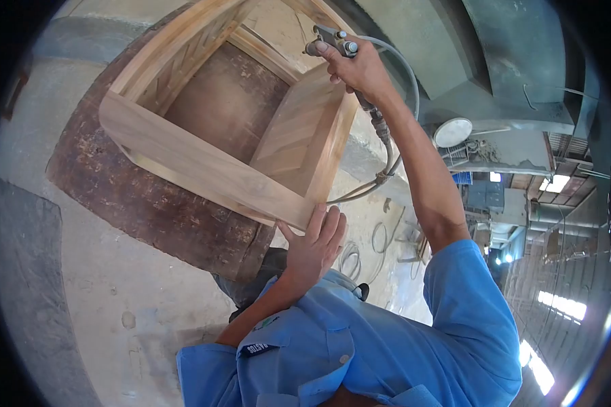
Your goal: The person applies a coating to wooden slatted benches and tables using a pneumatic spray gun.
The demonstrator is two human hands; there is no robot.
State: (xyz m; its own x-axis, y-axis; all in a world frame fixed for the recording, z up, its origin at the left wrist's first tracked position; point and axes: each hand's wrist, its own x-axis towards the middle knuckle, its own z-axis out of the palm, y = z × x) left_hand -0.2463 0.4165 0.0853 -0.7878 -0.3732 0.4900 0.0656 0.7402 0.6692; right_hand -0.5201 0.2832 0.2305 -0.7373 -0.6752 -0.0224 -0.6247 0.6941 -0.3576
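My right hand (364, 66) is wrapped round a metal spray gun (332, 42), held over the upper right side of a wooden frame (204, 152). A hose runs down from the gun's handle. My left hand (313, 245) touches the frame's near right corner, with its thumb apart from the fingers and the fingertips against the wood. The open box-like frame has slatted or panelled sides and lies on a worn brown board (163, 210), which also shows through its opening. Whether spray leaves the nozzle cannot be made out.
Thin hoses (380, 237) lie looped on the pale floor (142, 292) to the right of the frame. A round white disc (453, 132) and a blue crate (463, 178) stand farther right. Large grey-green sheets or panels (428, 51) are at the top.
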